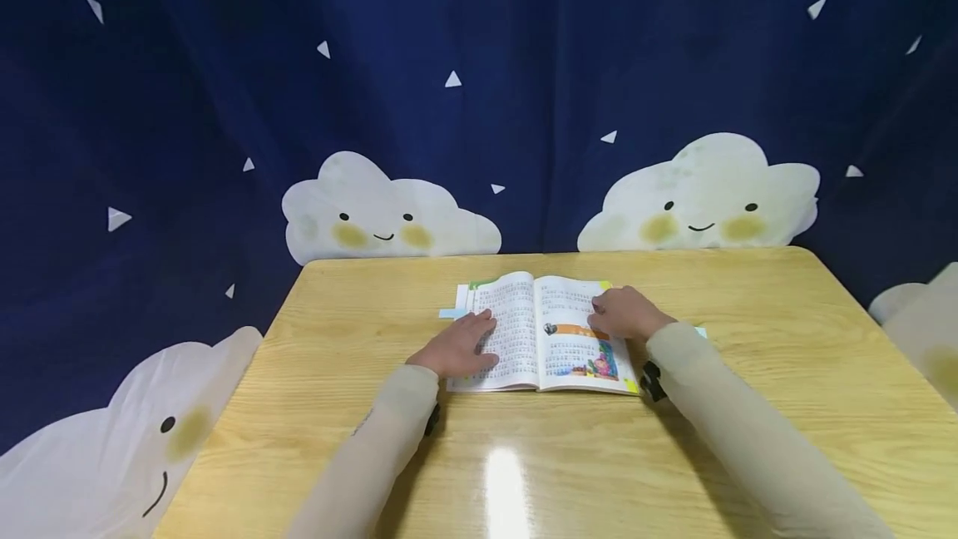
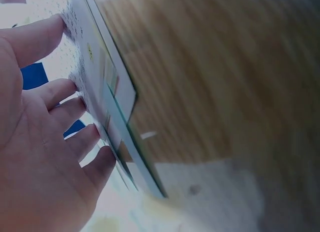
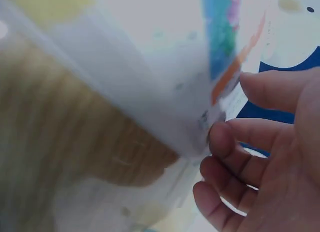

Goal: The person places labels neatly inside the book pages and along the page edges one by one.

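Observation:
An open book [image 1: 535,331] lies on the wooden table, its pages printed with rows of text. The right page carries an orange band and a colourful picture [image 1: 603,363]. My left hand [image 1: 461,346] rests on the left page, fingers spread and fairly straight; the left wrist view shows its fingertips along the page. At the outer edge of the right page, my right hand [image 1: 627,313] has its fingers curled. In the right wrist view, its thumb and forefinger pinch the edge of that page [image 3: 150,57]. Part of the page is blurred there.
A pale blue strip [image 1: 451,314] sticks out from the book's left side, and a small light-blue end [image 1: 700,332] shows beyond the right forearm. The wooden table [image 1: 359,306] reaches back to a dark blue curtain [image 1: 524,106] with smiling clouds and white triangles.

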A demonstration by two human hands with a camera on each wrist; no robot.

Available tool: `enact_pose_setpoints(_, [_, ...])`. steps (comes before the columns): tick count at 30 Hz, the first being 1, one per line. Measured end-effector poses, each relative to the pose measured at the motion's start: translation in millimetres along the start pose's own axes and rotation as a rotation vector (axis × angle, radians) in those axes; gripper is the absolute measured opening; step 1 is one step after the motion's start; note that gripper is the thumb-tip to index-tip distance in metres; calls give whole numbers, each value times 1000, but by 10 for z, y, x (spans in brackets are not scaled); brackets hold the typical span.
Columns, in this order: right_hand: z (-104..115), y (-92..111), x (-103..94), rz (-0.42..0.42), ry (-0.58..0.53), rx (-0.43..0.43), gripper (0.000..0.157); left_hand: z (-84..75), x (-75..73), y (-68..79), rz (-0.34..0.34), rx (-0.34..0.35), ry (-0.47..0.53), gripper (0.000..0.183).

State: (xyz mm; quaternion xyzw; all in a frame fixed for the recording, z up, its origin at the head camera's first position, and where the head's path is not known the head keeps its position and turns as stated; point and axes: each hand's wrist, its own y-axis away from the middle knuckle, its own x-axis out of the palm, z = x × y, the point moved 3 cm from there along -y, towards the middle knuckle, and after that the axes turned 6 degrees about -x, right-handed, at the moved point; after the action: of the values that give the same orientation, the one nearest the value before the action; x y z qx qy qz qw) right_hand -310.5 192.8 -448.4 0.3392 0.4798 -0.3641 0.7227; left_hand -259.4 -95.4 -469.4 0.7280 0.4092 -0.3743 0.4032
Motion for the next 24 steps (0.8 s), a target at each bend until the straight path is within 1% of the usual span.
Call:
enact_pose_setpoints(1, [-22,26,-12,-6,-18,4,24,-15,-9,-4,0,7,2,66])
enact_pose_setpoints(2, [-50,55,-25,-11,-39,17,25,-26,-13,-10,4,14,4,67])
enact_pose_setpoints(4, [-108,112,-51,-21,-76,47,37,-45,-15,-8,18,20,8,68])
enact_pose_setpoints(6, [-150,140,-77,-39,-93,55,45,-42,-23,-5,23,11,6,67])
enact_pose_setpoints(10, [-172,137,-125,-85,-87,15,40,-11,-59,5,19,-15,-3,67])
enact_pose_setpoints(14, [-196,169,-162,-134,-86,5,37,-14,-68,-9,22,-7,5,67])
enact_pose_setpoints(17, [-212,210,-180,-157,-90,5,38,12,-64,-10,20,4,10,67])
enact_pose_setpoints(20, [-244,307,-219,-180,-94,-15,37,45,-52,-4,13,15,10,66])
enact_pose_setpoints(24, [-348,513,-324,-201,-95,-24,36,44,-44,-8,9,24,14,66])
